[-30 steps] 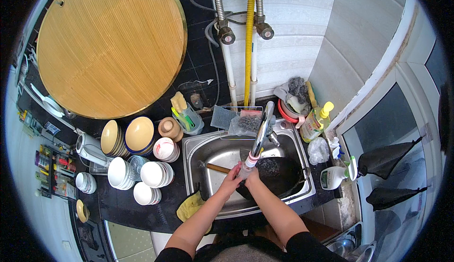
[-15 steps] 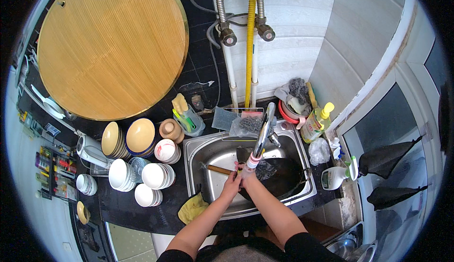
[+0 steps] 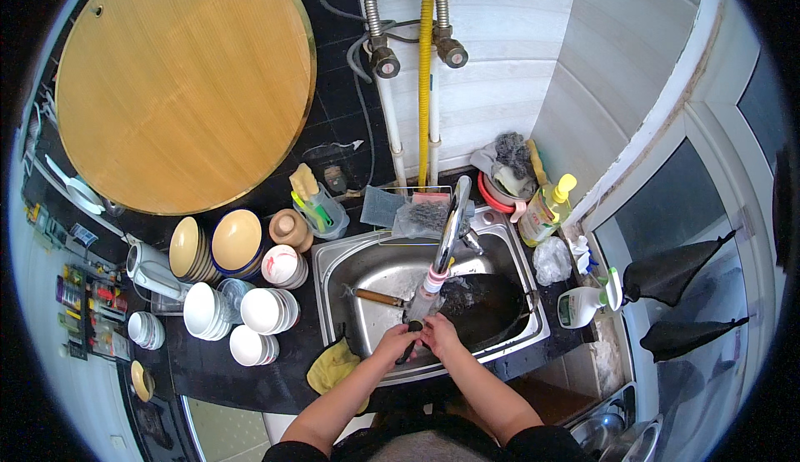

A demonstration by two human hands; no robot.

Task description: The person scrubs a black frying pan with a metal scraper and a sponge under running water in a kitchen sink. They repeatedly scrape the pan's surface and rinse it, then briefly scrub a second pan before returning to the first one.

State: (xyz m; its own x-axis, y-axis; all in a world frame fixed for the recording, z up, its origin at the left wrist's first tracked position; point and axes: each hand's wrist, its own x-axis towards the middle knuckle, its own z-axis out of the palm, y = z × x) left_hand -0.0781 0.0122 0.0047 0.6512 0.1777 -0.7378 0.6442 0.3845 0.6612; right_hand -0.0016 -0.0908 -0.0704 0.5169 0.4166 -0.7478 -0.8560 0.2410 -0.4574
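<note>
My left hand (image 3: 395, 345) is closed round a slim black handle-like piece (image 3: 408, 349), its exact kind unclear. Beside it my right hand (image 3: 442, 336) has its fingers curled and pressed together near the top of that piece; what they grip is hidden. Both hands are over the near part of the steel sink (image 3: 335, 322), just below the tap's clear and pink nozzle (image 3: 432, 284). A dark wok (image 3: 487, 312) lies in the sink to the right of my hands. A wooden handle (image 3: 379, 297) points left beyond them; the nozzle hides where it joins.
Stacked white bowls (image 3: 265, 310) and cream bowls (image 3: 237, 241) stand left of the sink. A yellow cloth (image 3: 336, 365) hangs at the counter's front edge. The chrome tap (image 3: 450, 227) arches over the basin. A dish-soap bottle (image 3: 543, 212) and a spray bottle (image 3: 580, 307) stand to the right.
Both hands have moved down from the nozzle toward me, and the black piece now shows between them. The whole view has shifted slightly.
</note>
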